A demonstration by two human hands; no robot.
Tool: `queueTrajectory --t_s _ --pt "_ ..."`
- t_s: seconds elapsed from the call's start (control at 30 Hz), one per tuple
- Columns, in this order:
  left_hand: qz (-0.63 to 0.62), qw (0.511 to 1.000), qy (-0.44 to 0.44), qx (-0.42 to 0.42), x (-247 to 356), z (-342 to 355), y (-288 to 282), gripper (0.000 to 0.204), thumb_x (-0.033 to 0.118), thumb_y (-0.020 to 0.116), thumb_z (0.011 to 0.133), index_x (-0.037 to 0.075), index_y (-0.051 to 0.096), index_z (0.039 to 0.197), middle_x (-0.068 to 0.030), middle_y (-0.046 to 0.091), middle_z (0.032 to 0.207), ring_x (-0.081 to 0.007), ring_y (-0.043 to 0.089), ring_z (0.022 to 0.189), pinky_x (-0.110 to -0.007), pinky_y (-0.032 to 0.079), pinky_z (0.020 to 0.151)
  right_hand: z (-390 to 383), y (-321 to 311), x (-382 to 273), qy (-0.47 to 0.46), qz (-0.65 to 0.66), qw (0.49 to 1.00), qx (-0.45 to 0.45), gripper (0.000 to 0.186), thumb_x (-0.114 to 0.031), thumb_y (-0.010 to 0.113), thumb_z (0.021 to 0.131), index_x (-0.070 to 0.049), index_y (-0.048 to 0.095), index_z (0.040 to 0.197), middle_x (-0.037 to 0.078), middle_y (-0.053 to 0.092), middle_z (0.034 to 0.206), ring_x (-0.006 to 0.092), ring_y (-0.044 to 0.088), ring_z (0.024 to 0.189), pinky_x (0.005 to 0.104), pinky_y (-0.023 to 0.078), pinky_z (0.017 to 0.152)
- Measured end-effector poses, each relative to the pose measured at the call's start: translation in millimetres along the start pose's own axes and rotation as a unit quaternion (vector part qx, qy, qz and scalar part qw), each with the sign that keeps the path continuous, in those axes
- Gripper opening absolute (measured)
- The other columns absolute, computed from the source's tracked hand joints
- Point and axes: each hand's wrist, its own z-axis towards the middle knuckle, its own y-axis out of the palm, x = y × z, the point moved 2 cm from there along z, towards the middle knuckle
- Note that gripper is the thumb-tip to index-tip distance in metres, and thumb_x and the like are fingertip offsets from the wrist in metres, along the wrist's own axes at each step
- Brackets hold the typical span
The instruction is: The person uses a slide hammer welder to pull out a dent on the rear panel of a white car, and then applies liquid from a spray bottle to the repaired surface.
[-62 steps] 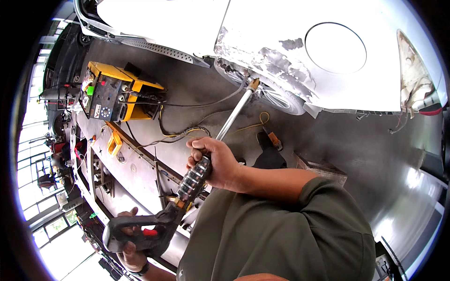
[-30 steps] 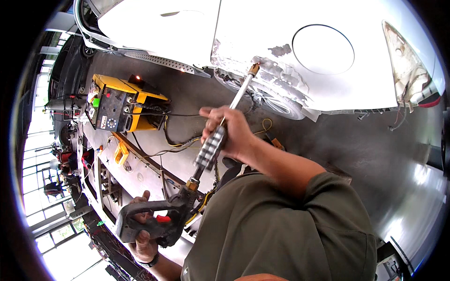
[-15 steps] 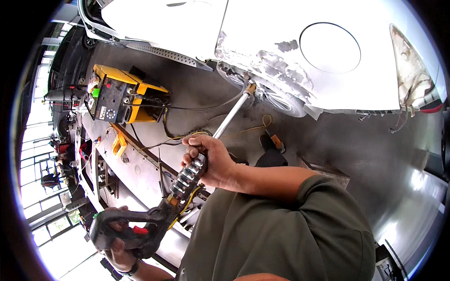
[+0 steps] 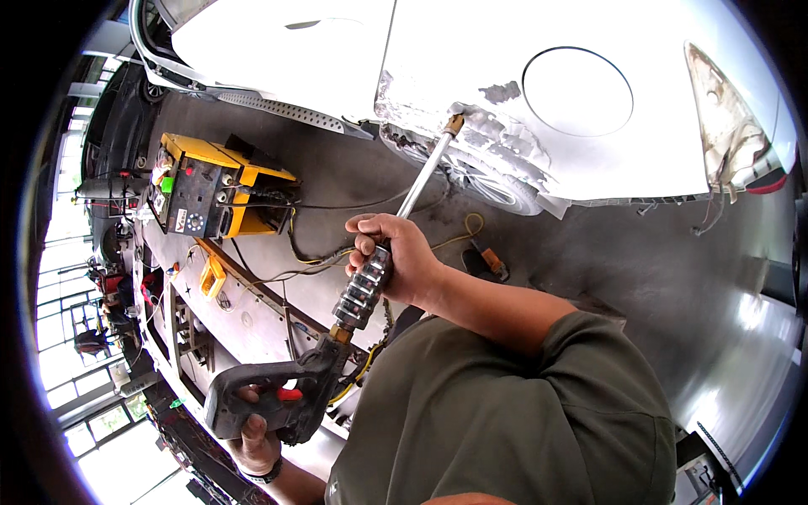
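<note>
The left hand [image 4: 255,442] grips the tool [image 4: 360,295] at 7 o'clock, the right hand [image 4: 402,257] its middle; its tip is at the car [image 4: 656,101], 12 o'clock. A cable [image 4: 328,207] crosses behind it from the machine [image 4: 200,187], 10 o'clock.

The handle [image 4: 318,367] in the left hand [image 4: 255,444] looks like matt black plastic. In the right hand [image 4: 402,257], the ribbed slide [image 4: 360,293] is bright polished metal; below that hand sits a duller brass-coloured fitting [image 4: 341,333], above it a smooth, shiny metal rod [image 4: 427,177]. Beyond that hand, the car panel [image 4: 661,114] is glossy white, with a rough, matt grey patch [image 4: 498,130]. The shirt [image 4: 505,396] below it is matt green cloth. Left of it, the yellow machine [image 4: 202,151] seems painted metal, though too distant to be sure. The floor [image 4: 665,261] to its right is smooth, with glossy streaks.
</note>
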Motion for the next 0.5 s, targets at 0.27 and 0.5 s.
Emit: queueTrajectory --t_s 0.27,0.5 --pt "0.008 0.997 -0.043 -0.062 5.5 12.7 9.4 0.050 0.037 0.085 0.077 0.004 0.063 0.108 -0.0196 0.063 0.118 -0.0358 0.062 0.115 -0.052 0.048 0.101 -1.2 3.4 -2.7 -0.002 0.016 1.000 -0.006 0.030 -0.016 0.058 0.089 0.000 0.056 0.114 0.002 0.054 0.065 0.0212 0.056 0.064 0.0418 0.049 0.077" --pt "0.058 0.994 0.010 -0.087 9.5 20.1 3.5 0.055 0.044 0.084 0.075 0.006 0.063 0.109 -0.0180 0.054 0.125 -0.0383 0.046 0.130 -0.064 0.027 0.117 40.1 -25.1 -93.0 -0.092 0.027 0.995 -0.036 0.045 -0.015 0.058 0.085 0.004 0.047 0.125 0.002 0.055 0.061 0.0217 0.060 0.056 0.0424 0.052 0.070"
